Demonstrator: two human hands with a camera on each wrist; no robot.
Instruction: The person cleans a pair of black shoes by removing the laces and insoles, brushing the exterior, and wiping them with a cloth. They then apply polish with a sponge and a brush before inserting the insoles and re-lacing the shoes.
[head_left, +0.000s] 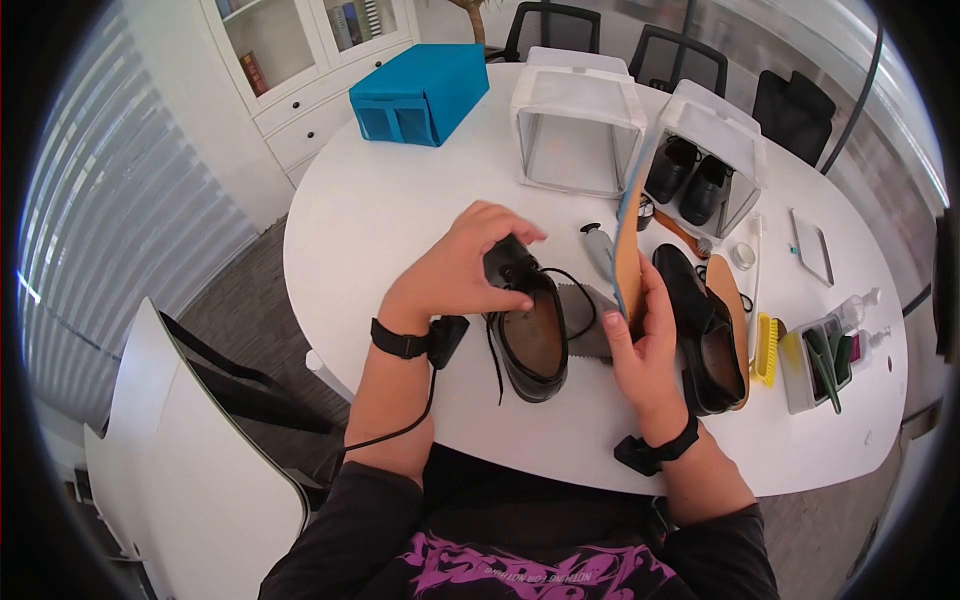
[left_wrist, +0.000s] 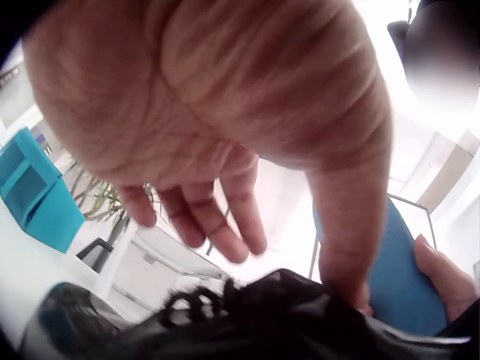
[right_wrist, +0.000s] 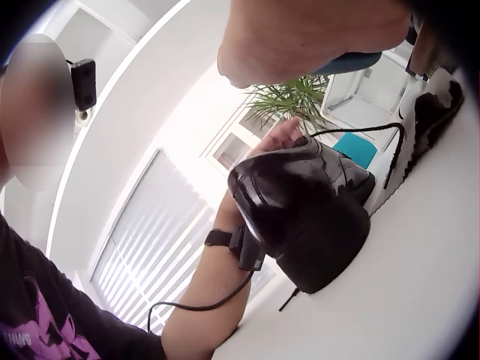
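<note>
While the black shoe (head_left: 530, 335) stands on the white table (head_left: 400, 200) just in front of the person, its toe end is gripped from above by the left hand (head_left: 460, 270), the fingers curled over the laced front and the thumb pressed against the side. From the left wrist view the same grasp is seen: the thumb is set against the leather and the fingers (left_wrist: 217, 217) are bent over the laces. At three o'clock of this shoe, a tan insole with a blue underside (head_left: 628, 240) is held upright by the right hand (head_left: 640, 345), pinched between thumb and fingers at its lower end, its upper end pointing to twelve o'clock. A grey cloth (head_left: 592, 322) is spread on the table between the shoe and the right hand. At three o'clock of the right hand a second black shoe (head_left: 705, 335) is laid, with another tan insole (head_left: 737, 310) beside it and a yellow brush (head_left: 767, 348) further to three o'clock. Toward twelve o'clock two clear shoe boxes (head_left: 578, 128) are placed, one holding a pair of black shoes (head_left: 688, 175). At eleven o'clock a blue box (head_left: 420, 92) is seen near the table edge.
</note>
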